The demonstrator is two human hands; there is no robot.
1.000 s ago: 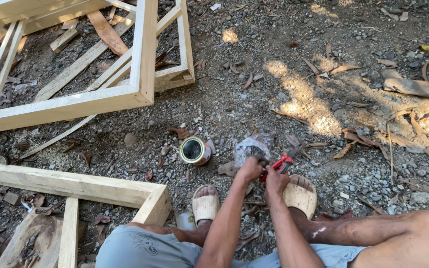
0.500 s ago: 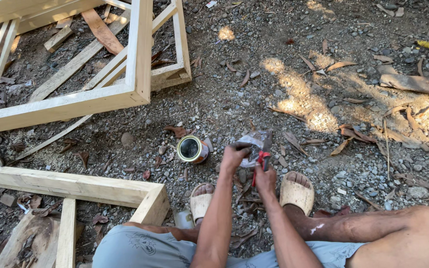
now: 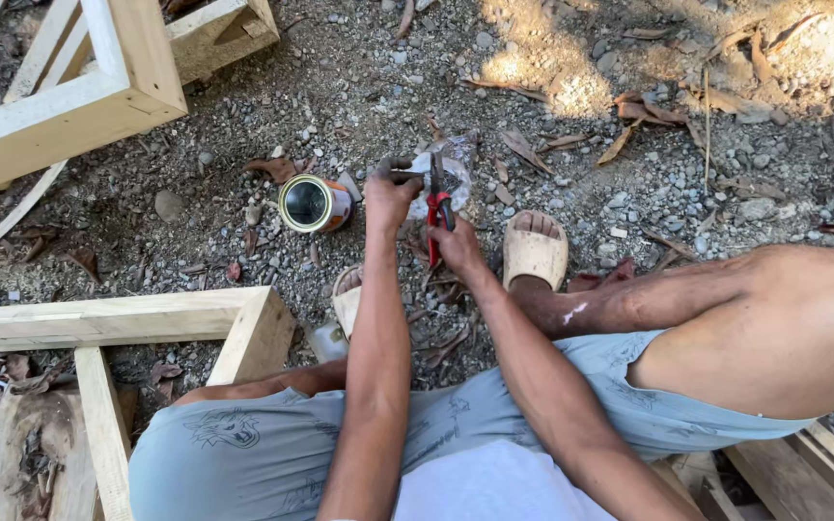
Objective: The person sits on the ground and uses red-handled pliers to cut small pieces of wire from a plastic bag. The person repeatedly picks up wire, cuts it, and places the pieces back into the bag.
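I sit low over gravel ground with both arms stretched out in front of me. My right hand grips red-handled pliers, their jaws pointing away from me. My left hand pinches a small dark piece right beside the pliers' jaws; I cannot make out what the piece is. Just beyond both hands lies a crumpled clear plastic bag. An open tin can lies on its side left of my left hand.
Pale wooden frames lie at the upper left and lower left. My sandalled feet rest on the gravel under my hands. Dry leaves and stones are scattered about, with sunlit patches at the top.
My view has closed in on the hands. Both hands have come together over the plastic bag, with the pliers raised upright and my left hand at their jaws.
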